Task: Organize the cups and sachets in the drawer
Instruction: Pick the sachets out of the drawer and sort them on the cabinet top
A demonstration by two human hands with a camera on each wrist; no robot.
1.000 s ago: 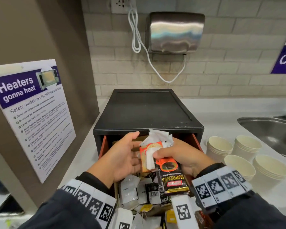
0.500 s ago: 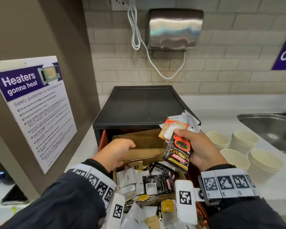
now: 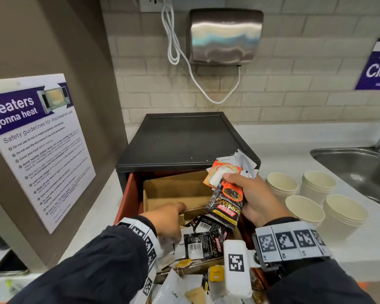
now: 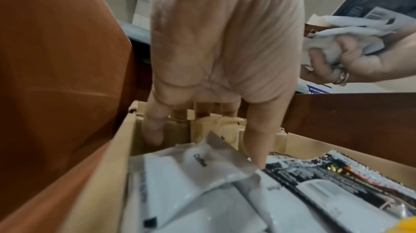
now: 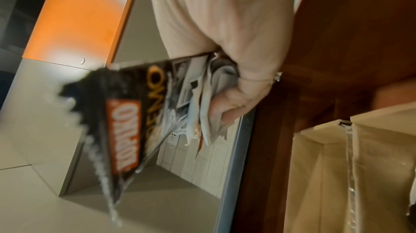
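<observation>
The red-brown drawer point(image 3: 127, 198) stands pulled out of a black cabinet point(image 3: 184, 139). Its rear cardboard box point(image 3: 176, 189) looks bare; the front box point(image 3: 189, 212) is heaped with black and white sachets point(image 3: 202, 242). My left hand point(image 3: 169, 218) reaches down into the front box's far end, fingers point(image 4: 155, 130) extended and touching beige packets point(image 4: 213, 126) there. My right hand point(image 3: 257, 198) hovers over the drawer's right side and grips a bundle of sachets point(image 3: 226, 194), a black Kopiko one in front point(image 5: 126, 119). Stacks of paper cups point(image 3: 305, 209) stand on the counter to the right.
A steel sink point(image 3: 360, 167) lies beyond the cups at the far right. A hand dryer point(image 3: 225, 36) with a white cable hangs on the tiled wall. A brown side panel with a microwave poster point(image 3: 35, 145) closes off the left. More loose sachets point(image 3: 173, 290) fill the drawer's near end.
My left hand has let go of the bundle and dropped into the front box. My right hand has carried the bundle to the right, over the drawer's right side.
</observation>
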